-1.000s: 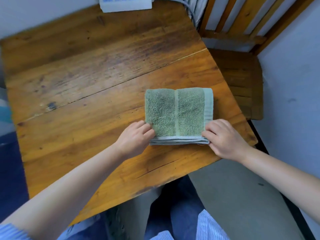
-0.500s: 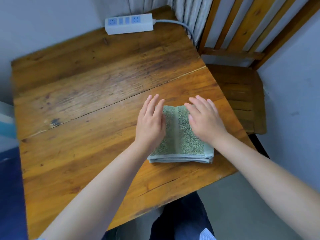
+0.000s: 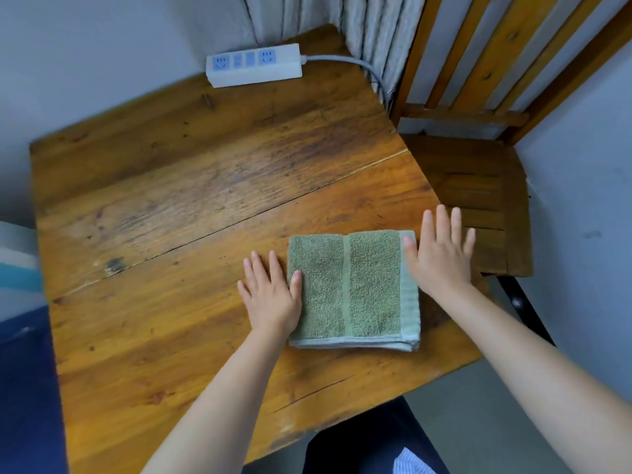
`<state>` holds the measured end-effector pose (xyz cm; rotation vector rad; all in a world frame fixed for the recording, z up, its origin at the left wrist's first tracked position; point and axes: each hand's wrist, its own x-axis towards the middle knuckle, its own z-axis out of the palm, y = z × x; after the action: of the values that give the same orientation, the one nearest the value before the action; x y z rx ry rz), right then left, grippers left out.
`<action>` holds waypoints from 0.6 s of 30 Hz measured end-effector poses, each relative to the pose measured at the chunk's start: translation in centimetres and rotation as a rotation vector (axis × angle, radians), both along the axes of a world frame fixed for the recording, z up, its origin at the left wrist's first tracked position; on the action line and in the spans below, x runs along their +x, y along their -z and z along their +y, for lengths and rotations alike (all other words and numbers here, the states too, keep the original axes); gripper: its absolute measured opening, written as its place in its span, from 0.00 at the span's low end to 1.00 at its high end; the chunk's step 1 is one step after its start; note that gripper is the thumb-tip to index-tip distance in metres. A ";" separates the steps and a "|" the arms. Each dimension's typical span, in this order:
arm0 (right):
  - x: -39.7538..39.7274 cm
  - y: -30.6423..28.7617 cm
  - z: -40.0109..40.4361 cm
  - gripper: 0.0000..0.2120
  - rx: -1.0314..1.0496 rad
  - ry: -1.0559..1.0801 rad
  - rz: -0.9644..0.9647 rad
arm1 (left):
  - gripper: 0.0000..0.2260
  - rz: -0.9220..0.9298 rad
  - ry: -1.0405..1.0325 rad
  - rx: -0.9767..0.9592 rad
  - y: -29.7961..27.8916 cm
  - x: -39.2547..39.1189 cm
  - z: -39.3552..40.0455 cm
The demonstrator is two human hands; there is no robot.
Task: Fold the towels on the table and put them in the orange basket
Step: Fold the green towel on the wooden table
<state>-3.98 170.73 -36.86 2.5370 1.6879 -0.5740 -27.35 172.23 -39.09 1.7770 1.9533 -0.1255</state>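
A green towel (image 3: pixel 352 289), folded into a thick square with a paler stripe down its middle, lies near the right front of the wooden table (image 3: pixel 191 206). My left hand (image 3: pixel 268 295) lies flat with straight fingers at the towel's left edge, its thumb on the cloth. At the towel's right edge my right hand (image 3: pixel 441 254) is spread flat, thumb touching the cloth, fingers reaching past the table's right side. Neither hand holds anything. No orange basket is in view.
A white power strip (image 3: pixel 254 65) with its grey cable lies at the table's far edge by the wall. A wooden slatted chair (image 3: pixel 478 186) stands close to the table's right side. A curtain (image 3: pixel 369 25) hangs behind.
Both hands have slid outward from the top of the towel to its left and right edges. A second ago they were at the towel's near corners.
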 end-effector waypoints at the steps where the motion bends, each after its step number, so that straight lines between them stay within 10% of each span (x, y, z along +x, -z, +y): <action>1: -0.1 -0.3 0.4 0.29 0.047 -0.075 0.026 | 0.27 0.008 0.065 0.060 -0.3 -0.3 0.5; 5: -1.0 -1.1 2.5 0.30 -0.077 -0.425 0.121 | 0.29 -0.013 0.459 0.161 -1.6 0.4 3.8; 12: -2.2 -2.5 5.2 0.29 -0.438 -0.506 0.078 | 0.20 0.239 0.638 -0.267 -3.5 2.8 7.3; 18: -4.7 -7.2 8.0 0.17 -0.420 -0.672 0.114 | 0.11 -0.099 0.289 -0.344 -7.3 -2.8 5.5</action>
<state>-8.70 178.71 -29.68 1.5540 2.0292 -0.8879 -30.14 177.71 -31.74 1.7807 1.4912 -0.4352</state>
